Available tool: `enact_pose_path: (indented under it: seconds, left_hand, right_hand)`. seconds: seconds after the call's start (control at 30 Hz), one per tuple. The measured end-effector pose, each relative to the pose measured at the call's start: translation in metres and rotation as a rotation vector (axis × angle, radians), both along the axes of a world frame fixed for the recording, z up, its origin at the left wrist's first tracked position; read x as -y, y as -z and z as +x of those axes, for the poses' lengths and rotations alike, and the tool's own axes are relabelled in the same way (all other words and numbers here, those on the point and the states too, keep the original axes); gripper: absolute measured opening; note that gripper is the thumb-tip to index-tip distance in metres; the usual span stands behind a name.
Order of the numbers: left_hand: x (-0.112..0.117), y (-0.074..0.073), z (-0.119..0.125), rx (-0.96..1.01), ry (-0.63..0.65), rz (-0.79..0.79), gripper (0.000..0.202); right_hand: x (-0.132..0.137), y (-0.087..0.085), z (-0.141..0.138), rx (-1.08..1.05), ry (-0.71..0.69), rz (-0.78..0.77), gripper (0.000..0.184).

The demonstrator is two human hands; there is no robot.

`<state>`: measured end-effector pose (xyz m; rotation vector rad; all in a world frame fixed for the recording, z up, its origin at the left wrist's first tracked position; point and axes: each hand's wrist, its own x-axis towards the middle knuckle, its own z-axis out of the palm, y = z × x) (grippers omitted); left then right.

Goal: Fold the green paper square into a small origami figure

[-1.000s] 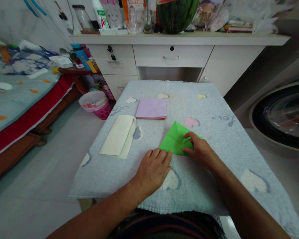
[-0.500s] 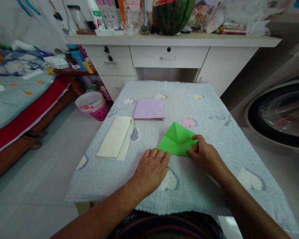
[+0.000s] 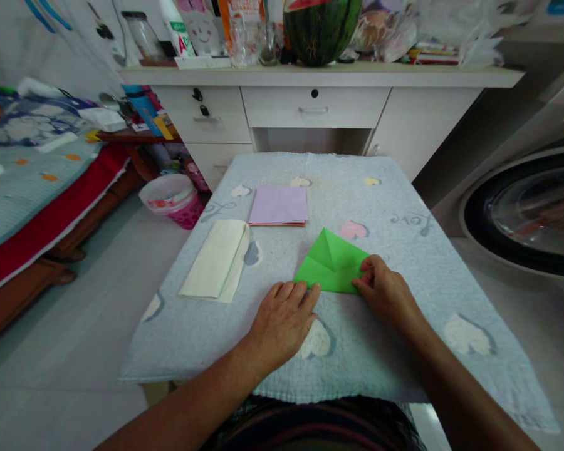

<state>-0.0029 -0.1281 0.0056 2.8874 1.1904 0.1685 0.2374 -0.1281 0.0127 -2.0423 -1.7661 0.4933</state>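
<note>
A sheet of green origami paper (image 3: 328, 260), creased and folded into a roughly triangular shape, lies in front of me on the cloth. My left hand (image 3: 284, 318) rests palm down, its fingers flat and the tips on the paper's near left corner. At the opposite side, my right hand (image 3: 386, 283) pinches the right corner between thumb and fingers, which hide that corner. Beyond the green sheet is a stack of square paper (image 3: 278, 205), purple on top with red showing beneath. Left of it lies a folded cream-coloured paper or cloth (image 3: 216, 260).
The heart-patterned blue cloth (image 3: 380, 363) covers the table. A white cabinet (image 3: 314, 105) stands behind it, with a cut watermelon (image 3: 322, 34) on top. To the left are a pink bin (image 3: 185, 213) and a bed (image 3: 42, 207); a round appliance door (image 3: 536, 213) is at right.
The view has shifted slightly. My right fingertips have drawn a little closer together at the paper's right corner, while the left hand stays in place.
</note>
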Motion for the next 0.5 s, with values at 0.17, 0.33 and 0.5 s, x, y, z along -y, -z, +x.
enact_pose_path:
  seconds: [0.17,0.33,0.5]
  left_hand:
    - [-0.0006,-0.0023,0.0004,-0.004,-0.007,-0.013,0.046]
    - [-0.0002,-0.0016,0.0001,0.003,-0.032,-0.007,0.047]
    - [0.0004,0.0005,-0.0008,0.024,-0.009,-0.003,0.045]
  right_hand:
    - [-0.0002,-0.0004,-0.0007,-0.003,0.015,-0.012,0.020]
    - [0.0001,0.0015,-0.0006,0.020,0.005,0.005,0.019]
    - [-0.0004,0.0012,0.0002,0.030,-0.009,-0.019,0.017]
